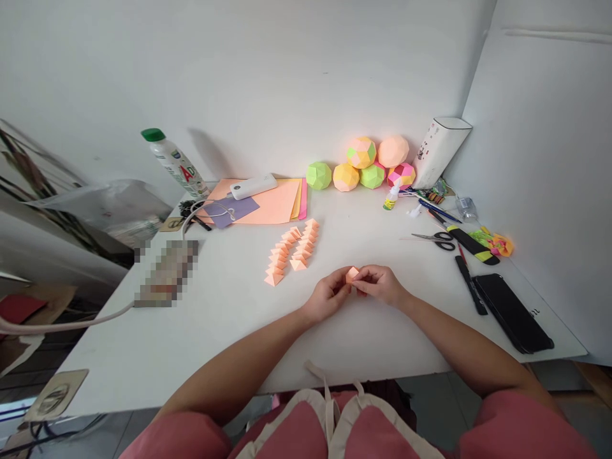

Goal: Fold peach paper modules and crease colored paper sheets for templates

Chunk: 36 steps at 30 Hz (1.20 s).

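A small peach folded paper piece [352,274] is pinched between both hands above the white table. My left hand [329,296] grips its left side, fingers closed. On the opposite side, my right hand [382,285] holds it with closed fingertips. Part of the piece is hidden by the fingers. To the left of my hands lie two rows of similar peach folded pieces, a left row [278,261] and a right row [306,245], with the pieces overlapping one another.
Several faceted paper balls [361,153] stand against the wall. Coloured paper sheets [277,207] lie under a white power bank [253,186]. A glue bottle [391,199], scissors [437,239], a cutter knife [473,245] and a black phone [514,312] are to the right. A bottle [176,167] stands at the back left.
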Available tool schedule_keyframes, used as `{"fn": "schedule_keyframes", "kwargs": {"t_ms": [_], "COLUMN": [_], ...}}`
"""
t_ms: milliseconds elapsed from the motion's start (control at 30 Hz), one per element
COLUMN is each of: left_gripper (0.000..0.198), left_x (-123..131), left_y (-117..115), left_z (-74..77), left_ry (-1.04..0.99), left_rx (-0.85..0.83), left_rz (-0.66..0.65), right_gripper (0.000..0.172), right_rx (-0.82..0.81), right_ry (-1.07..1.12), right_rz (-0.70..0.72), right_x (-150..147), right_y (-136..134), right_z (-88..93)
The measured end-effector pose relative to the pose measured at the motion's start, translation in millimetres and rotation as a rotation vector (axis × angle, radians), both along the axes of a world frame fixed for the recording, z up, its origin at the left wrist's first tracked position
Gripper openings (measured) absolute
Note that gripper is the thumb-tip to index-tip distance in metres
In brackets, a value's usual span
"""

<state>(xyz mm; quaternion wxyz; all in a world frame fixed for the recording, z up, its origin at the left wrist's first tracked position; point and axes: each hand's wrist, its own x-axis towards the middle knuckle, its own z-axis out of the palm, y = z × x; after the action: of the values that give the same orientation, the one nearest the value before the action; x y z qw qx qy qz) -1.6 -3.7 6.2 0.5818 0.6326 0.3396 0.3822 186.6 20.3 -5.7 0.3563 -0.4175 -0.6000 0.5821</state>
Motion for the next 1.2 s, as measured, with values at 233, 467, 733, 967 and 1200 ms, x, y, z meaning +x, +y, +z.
{"fn": "schedule_keyframes", "kwargs": {"t_ms": [233,467,733,967,1200], "left_gripper": [0.043,0.045,0.039,0.037,0.041], "left_x": [-1,-2,-2,-3,0], "left_y": [1,2,0,-1,-1], "left_z": [-21.6,-27.9,-18.1,-12.0,-15.7], "left_ry": [0.054,0.108,0.108,0.092,0.081], "left_rx": [0.034,0.092,0.068,0.037,-0.017], "left_rz": [0.081,0.053,0.041,0.070,0.120], "right_gripper": [0.032,0.038,0.040,0.037,0.024], "right_rx": [0.000,0.056,0.145,0.137,0.087], "right_ry": [0.100,-0.064,-0.117,-0.024,-0.029], "right_rz": [0.031,0.078,0.089,0.161,0.040], "right_x": [-3,-4,-3,3,1], "right_y": [-4,-6,-5,-3,-3], "right_z": [-1.6,0.5,1.7,0.3,-0.4]}}
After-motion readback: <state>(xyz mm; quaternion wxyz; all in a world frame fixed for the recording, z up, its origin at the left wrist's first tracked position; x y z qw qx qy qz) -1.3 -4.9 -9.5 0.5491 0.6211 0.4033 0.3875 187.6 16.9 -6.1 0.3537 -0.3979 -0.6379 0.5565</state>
